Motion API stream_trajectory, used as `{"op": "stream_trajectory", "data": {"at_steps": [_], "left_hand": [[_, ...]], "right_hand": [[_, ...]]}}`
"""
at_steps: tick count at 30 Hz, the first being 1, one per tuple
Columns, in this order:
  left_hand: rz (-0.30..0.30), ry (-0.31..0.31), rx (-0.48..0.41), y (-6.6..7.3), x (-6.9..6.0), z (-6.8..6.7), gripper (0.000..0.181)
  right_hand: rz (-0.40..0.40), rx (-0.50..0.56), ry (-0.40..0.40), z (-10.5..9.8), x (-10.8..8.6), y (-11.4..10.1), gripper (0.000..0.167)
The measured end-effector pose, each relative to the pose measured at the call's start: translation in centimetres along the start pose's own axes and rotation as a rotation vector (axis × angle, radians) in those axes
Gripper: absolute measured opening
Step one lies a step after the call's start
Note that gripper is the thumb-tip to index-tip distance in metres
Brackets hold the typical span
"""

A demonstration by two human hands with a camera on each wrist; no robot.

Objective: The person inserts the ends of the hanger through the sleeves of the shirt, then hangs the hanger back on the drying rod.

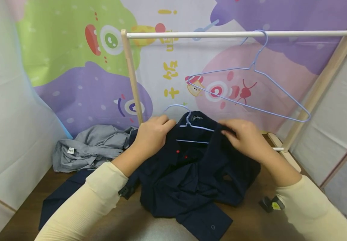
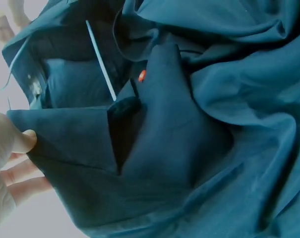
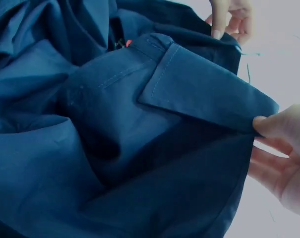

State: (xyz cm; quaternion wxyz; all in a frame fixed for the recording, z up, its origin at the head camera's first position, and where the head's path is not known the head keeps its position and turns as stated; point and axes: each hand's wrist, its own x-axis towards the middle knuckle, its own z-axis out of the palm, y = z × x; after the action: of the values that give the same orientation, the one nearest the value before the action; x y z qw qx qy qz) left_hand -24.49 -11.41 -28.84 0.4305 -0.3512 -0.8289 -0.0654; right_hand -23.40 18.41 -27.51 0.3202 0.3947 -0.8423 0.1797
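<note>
A dark navy collared shirt (image 1: 173, 187) with red buttons is held up by both hands in the head view. Inside its open neck sits a light blue wire hanger (image 1: 201, 128), whose hook rises above the collar. My left hand (image 1: 154, 134) pinches the collar on the left side; in the left wrist view the thumb of the left hand (image 2: 8, 148) lies over the collar edge. On the other side my right hand (image 1: 245, 139) pinches the collar, and the right wrist view shows the right hand (image 3: 283, 144) gripping the collar's edge. The hanger's lower shoulders are hidden by cloth.
Behind the shirt stands a rack with a white rail (image 1: 197, 34) and wooden posts. A second blue wire hanger (image 1: 248, 103) hangs from it. Crumpled grey clothing (image 1: 92, 147) lies at the left on the brown table (image 1: 122, 221). A patterned cloth (image 1: 80, 90) covers the back.
</note>
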Motion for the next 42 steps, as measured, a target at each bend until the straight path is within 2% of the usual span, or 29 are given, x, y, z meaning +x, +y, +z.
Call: {"op": "stream_trajectory", "data": {"at_steps": [3,7,11,19,23,27,32,36,39,42], "left_hand": [[-0.005,0.008,-0.006,0.1,0.1,0.0,0.02],[-0.048,0.001,-0.01,0.0,0.1,-0.3,0.013],[-0.085,-0.003,-0.029,-0.2,-0.1,-0.4,0.014],[-0.112,-0.038,-0.076,-0.2,-0.3,-0.7,0.017],[-0.122,-0.075,-0.092,-0.6,-0.5,-1.1,0.019],[-0.122,-0.114,-0.097,-0.7,-0.6,-1.2,0.017],[-0.122,-0.129,-0.083,-0.3,-0.8,-1.0,0.014],[-0.13,-0.144,-0.051,0.0,-0.9,-0.6,0.016],[-0.13,-0.128,-0.039,0.2,-0.9,-0.3,0.016],[-0.128,-0.078,-0.044,0.3,-0.7,-0.1,0.017]], "right_hand": [[-0.035,0.012,-0.054,0.3,0.2,-0.2,0.03],[0.021,-0.097,-0.108,0.2,0.0,-0.6,0.032],[0.081,-0.186,-0.076,0.1,-0.3,-0.8,0.03],[0.088,-0.237,-0.071,0.1,-0.5,-1.0,0.02],[0.099,-0.257,-0.055,-0.2,-0.9,-0.8,0.017],[0.138,-0.266,-0.044,-0.5,-1.2,-0.6,0.016],[0.229,-0.298,-0.074,-0.7,-1.3,-0.8,0.018],[0.233,-0.318,-0.086,-0.4,-1.6,-1.2,0.018],[0.217,-0.337,-0.084,0.1,-1.9,-1.4,0.016],[0.237,-0.361,-0.089,0.3,-2.2,-1.5,0.018]]}}
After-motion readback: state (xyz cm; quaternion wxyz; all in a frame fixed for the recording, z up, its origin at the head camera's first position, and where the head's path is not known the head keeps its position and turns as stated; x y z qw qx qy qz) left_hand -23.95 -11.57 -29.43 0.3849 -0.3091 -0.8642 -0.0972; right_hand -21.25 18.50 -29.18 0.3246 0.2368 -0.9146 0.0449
